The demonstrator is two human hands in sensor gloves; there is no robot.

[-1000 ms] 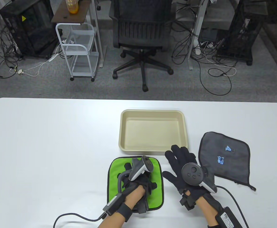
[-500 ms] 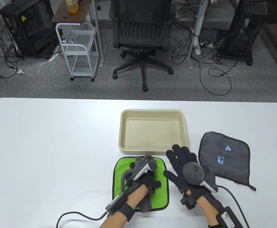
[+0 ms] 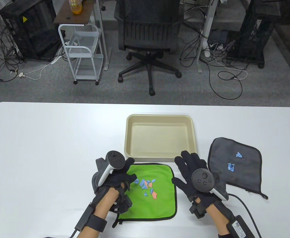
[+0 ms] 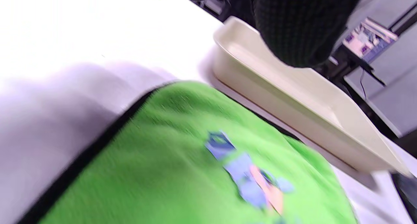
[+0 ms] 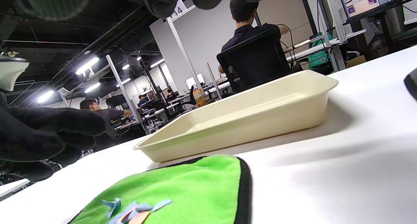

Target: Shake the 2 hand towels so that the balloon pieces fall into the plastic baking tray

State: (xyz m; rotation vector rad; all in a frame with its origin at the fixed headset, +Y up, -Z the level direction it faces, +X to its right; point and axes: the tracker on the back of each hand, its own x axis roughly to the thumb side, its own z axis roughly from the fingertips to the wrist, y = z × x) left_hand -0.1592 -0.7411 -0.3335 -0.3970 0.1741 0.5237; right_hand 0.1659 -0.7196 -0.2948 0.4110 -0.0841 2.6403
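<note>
The cream rectangular plastic baking tray [image 3: 160, 135] stood on the white table [image 3: 48, 138], nothing visible inside it. Just in front of the tray's near wall lay the bright green hand towel with black edging [image 3: 157, 200], spread flat, with a cluster of small blue and pink balloon pieces [image 3: 147, 186] near its middle. The gloved left hand [image 3: 115, 181] rested over that towel's left edge, in front of the tray's near left corner; whether its fingers gripped the cloth could not be told. The gloved right hand [image 3: 193, 178] lay by the tray's near right corner, fingers straight and spread, holding nothing. Right of the tray lay the dark grey hand towel [image 3: 246, 173] with two blue balloon pieces [image 3: 235, 161] on it.
</note>
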